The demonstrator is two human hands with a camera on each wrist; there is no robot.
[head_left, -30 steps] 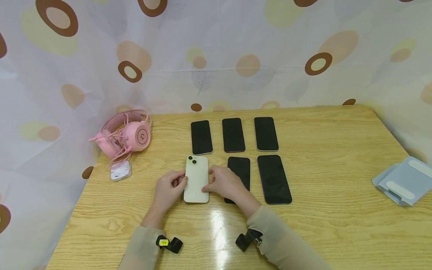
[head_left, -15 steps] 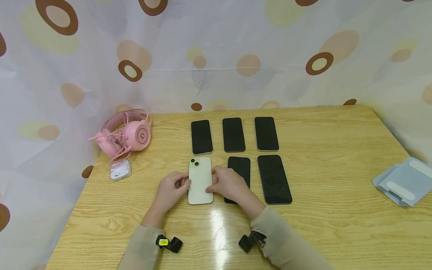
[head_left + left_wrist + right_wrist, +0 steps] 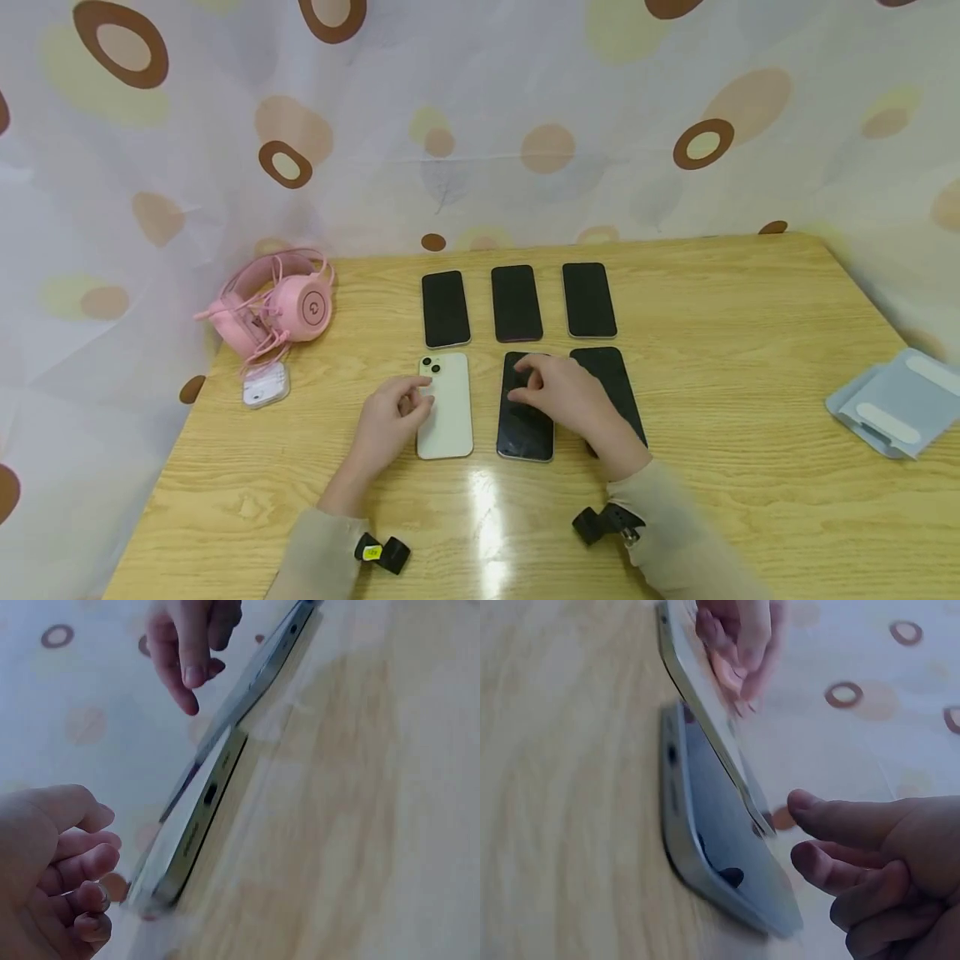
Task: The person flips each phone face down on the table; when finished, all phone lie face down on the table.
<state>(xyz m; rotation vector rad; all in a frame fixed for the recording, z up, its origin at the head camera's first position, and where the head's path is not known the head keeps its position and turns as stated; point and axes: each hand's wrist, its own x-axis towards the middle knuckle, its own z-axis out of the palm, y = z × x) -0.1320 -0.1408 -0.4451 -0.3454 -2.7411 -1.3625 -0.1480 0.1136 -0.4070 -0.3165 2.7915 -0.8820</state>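
A white smartphone [image 3: 448,425] lies camera side up on the table at the left of the front row. My left hand [image 3: 390,417] is at its left edge, fingers loosely bent; in the left wrist view the same left hand [image 3: 52,862] appears apart from the phone. Over the middle front phone [image 3: 525,437], which lies black screen up, hovers my right hand [image 3: 566,393]. Its thumb and index finger are bent with nothing between them, as the right wrist view of the right hand [image 3: 892,862] confirms. The right forearm covers part of the right front phone [image 3: 609,373].
Behind stand three dark-screened phones in a row: left [image 3: 446,308], middle [image 3: 517,302] and right [image 3: 589,298]. Pink headphones [image 3: 307,308] and a small clear case [image 3: 266,387] lie at the left. A light blue folded holder [image 3: 896,404] is on the table's [image 3: 750,350] right side.
The white phone was slid slightly right between both hands. My right hand has since let go and moved right, over the middle front phone. The left hand stays beside the white phone.
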